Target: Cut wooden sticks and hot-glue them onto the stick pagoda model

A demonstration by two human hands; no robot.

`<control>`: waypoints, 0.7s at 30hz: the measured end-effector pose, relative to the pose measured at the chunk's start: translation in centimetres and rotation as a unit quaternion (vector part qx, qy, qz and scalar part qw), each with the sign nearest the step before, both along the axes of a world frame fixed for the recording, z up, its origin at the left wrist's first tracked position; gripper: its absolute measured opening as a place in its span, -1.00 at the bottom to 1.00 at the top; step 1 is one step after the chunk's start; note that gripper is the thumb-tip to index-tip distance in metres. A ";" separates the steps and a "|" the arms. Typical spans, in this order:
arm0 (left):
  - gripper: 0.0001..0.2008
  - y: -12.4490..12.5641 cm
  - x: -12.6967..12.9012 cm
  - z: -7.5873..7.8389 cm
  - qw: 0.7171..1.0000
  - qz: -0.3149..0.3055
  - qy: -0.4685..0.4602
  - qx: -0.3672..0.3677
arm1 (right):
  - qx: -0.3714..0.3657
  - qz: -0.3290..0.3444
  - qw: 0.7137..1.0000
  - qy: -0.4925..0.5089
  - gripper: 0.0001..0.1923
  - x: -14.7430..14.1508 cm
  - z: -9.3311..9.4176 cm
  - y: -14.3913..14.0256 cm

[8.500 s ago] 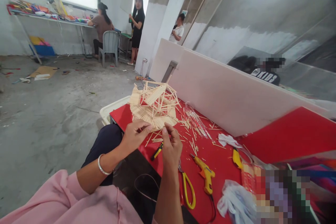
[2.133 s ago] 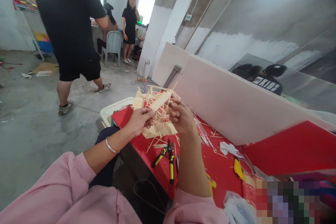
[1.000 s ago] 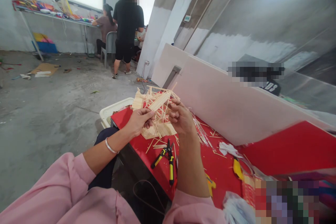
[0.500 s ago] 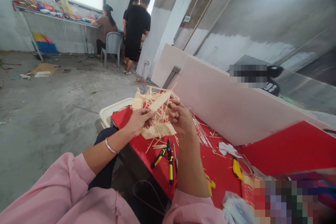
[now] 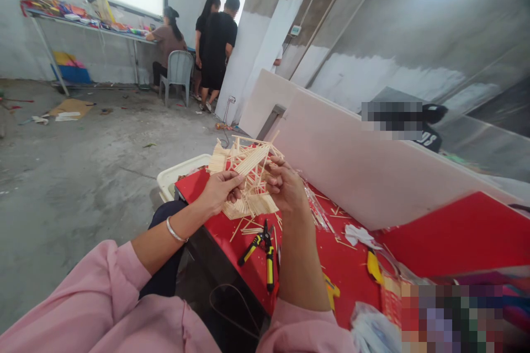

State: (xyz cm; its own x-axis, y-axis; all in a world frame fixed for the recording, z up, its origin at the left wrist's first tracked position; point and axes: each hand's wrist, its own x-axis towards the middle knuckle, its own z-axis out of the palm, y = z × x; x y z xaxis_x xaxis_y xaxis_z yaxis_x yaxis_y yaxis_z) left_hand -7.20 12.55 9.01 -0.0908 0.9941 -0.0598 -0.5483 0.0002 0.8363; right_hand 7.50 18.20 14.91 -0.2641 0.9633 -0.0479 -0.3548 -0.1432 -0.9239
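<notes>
My left hand (image 5: pixel 222 190) pinches the near end of a flat panel of thin wooden sticks (image 5: pixel 253 160) laid side by side. The panel slants up and to the right, in front of an open frame of wooden sticks (image 5: pixel 236 147). Curled fingers bring my right hand (image 5: pixel 289 186) close to the panel's far right side; what they grip, if anything, is hidden. Beneath both hands, more joined sticks (image 5: pixel 259 205) fan out on the red tabletop (image 5: pixel 325 262). Pliers with yellow and black handles (image 5: pixel 269 267) lie nearer to me, beside loose sticks.
A cream plastic bin (image 5: pixel 182 168) stands beyond the table's left corner. White boards (image 5: pixel 323 143) lean along the right. A yellow tool (image 5: pixel 332 289), crumpled white paper (image 5: pixel 358 235) and a plastic bag (image 5: pixel 375 328) lie on the right side. Several people are in the background.
My hands and the stick panel look unchanged. In the background, the standing people have shifted slightly, and part of another person shows behind the pillar.
</notes>
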 end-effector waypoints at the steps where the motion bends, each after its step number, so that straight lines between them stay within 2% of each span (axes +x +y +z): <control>1: -0.74 0.0 0.0 0.0 1.000 0.000 -0.001 0.001 | -0.001 -0.002 1.000 0.001 -0.66 0.0 0.0 0.0; 11: -0.73 0.2 0.0 -0.4 1.000 0.000 0.000 0.002 | 0.001 -0.002 1.000 -0.005 -0.65 0.0 -0.1 0.1; 21: -0.73 0.1 0.0 -0.1 1.000 -0.005 -0.006 0.002 | -0.002 -0.007 1.000 -0.008 -0.63 0.0 0.0 -0.1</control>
State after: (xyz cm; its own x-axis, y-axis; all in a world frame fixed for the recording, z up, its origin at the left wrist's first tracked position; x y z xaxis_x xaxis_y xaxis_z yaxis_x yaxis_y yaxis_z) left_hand -7.21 12.61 8.88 -0.0807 0.9951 -0.0566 -0.5590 0.0018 0.8291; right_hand 7.52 18.14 14.91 -0.2499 0.9666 -0.0567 -0.3412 -0.1427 -0.9291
